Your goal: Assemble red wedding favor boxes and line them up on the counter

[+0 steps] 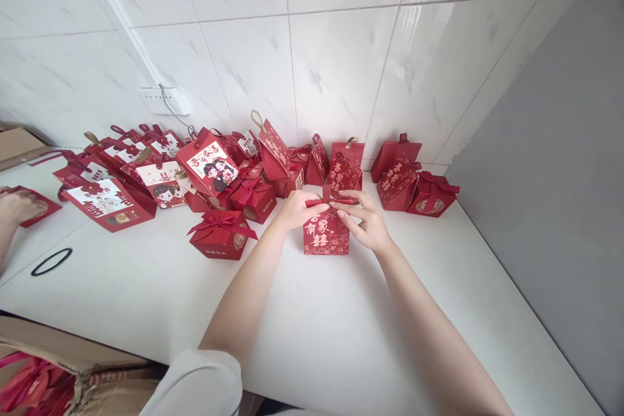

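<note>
A red gift box (325, 237) with white Chinese characters stands upright on the white table, a ribbon loop (326, 192) rising from its top. My left hand (301, 209) pinches the top edge at its left side, thumb in front. At the right side, my right hand (363, 218) grips the same edge between thumb and fingers. Just behind it stands a similar patterned box (345, 172). Left of my hands sits a red box with a bow (221, 235), and another bow-tied box (252, 199) is behind that one.
Several red gift boxes (110, 201) crowd the table's back left; more (398, 181) stand at the right. A black ring (51, 262) lies at left, near another person's hand (19, 207). A cardboard box (112, 396) with red items is at lower left. A grey panel (550, 175) borders the right.
</note>
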The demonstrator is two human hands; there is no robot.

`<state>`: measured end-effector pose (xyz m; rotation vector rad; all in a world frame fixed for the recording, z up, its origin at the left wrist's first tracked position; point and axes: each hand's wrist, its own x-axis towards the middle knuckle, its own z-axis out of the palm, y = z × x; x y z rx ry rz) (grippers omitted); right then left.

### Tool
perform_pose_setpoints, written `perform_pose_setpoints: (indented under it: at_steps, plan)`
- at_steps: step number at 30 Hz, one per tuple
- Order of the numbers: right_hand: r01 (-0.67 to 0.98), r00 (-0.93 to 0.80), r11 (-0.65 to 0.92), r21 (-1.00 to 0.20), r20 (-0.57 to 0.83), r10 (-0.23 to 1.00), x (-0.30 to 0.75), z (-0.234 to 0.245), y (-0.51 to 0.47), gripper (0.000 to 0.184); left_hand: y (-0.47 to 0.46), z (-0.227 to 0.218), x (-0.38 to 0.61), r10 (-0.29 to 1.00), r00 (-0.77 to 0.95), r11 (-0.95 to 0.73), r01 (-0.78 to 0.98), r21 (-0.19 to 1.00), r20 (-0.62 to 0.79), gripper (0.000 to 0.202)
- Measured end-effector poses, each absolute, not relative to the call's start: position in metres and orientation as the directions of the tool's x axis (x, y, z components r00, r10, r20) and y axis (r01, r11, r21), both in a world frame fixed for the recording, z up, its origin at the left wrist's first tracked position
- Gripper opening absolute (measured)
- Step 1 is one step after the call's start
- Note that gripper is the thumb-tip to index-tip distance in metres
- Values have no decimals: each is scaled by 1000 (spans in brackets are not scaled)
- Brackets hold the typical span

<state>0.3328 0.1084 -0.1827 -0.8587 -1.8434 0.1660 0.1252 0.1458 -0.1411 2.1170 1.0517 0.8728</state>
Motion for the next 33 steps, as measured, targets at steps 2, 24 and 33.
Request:
perform_pose_setpoints:
  at_steps: [2,24,33]
  plan:
    - [481,-190,731,-484,757,626,332,-184,108,26,146,-141,126,836,469,-501,436,748,286,37]
    - [466,-319,598,-652,506,801,329,-150,95,10,120,-99,125,798,588,-545,609,576,132,25]
    - [447,-397,635,-630,496,772,325,-145,89,16,119,-103,128,787,598,-575,620,534,152,26]
